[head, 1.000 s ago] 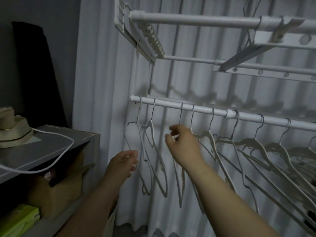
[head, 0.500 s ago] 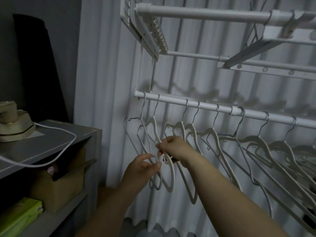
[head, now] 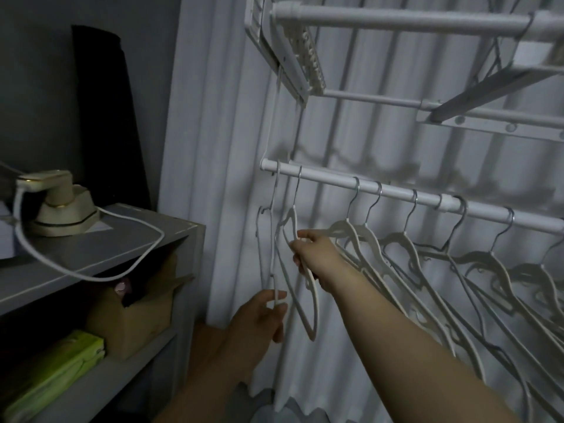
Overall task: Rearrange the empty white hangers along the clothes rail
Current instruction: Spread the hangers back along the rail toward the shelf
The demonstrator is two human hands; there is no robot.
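A white clothes rail (head: 396, 192) runs from the left downward to the right, with several empty white hangers hooked on it. My left hand (head: 259, 319) pinches the lower end of the leftmost thin hanger (head: 273, 239). My right hand (head: 314, 257) grips the arm of the second hanger (head: 308, 303), which hangs close beside the first. To the right, past a gap on the rail, several more white hangers (head: 406, 248) hang slanted, partly hidden behind my right forearm.
A grey shelf unit (head: 128, 239) stands at the left, carrying a cream iron (head: 58, 206) with a white cord. Below it sit a cardboard box (head: 134, 312) and a green pack (head: 52, 370). A white folding rack (head: 396, 22) hangs above the rail, with a white curtain behind.
My hands have separated: the left now pinches the first hanger's bottom and the right grips the second hanger. The view has moved closer and shifted slightly.
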